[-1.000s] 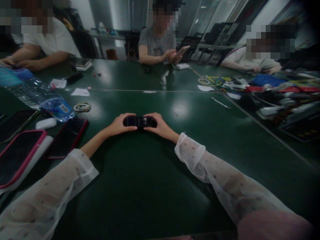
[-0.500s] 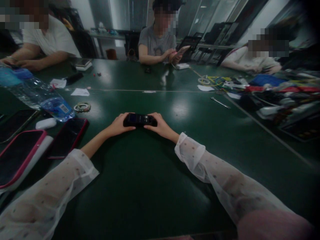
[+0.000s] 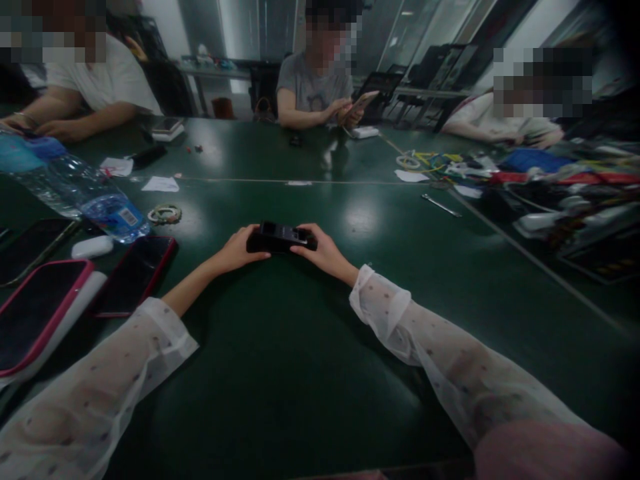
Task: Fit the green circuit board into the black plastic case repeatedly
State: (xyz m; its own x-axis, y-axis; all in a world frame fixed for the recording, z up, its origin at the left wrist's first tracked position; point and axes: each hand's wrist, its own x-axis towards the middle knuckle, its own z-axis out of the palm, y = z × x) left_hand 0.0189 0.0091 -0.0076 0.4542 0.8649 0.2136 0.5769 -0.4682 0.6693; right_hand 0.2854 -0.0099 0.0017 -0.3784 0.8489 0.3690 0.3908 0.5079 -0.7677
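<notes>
Both of my hands hold a small, oblong black device (image 3: 280,241) over the middle of the dark green table (image 3: 280,373). My left hand (image 3: 243,249) is closed around its left end, thumb along the near edge. At the other end my right hand (image 3: 324,251) grips it in the same way, thumb across the near right corner. The device's upper face has raised and sunken parts with faint pale markings, but its exact kind cannot be made out. My fingers behind it are hidden.
At my left lie a phone with a red edge (image 3: 136,277), a pink-cased phone (image 3: 43,310), a white case (image 3: 93,247) and plastic bottles (image 3: 113,210). A wrench (image 3: 441,205) and tangled cables (image 3: 430,161) lie at right. Several people sit across the table.
The black device has tilted in my hands, so its face catches the light differently and more of its near side shows. My hands have stayed almost in place.
</notes>
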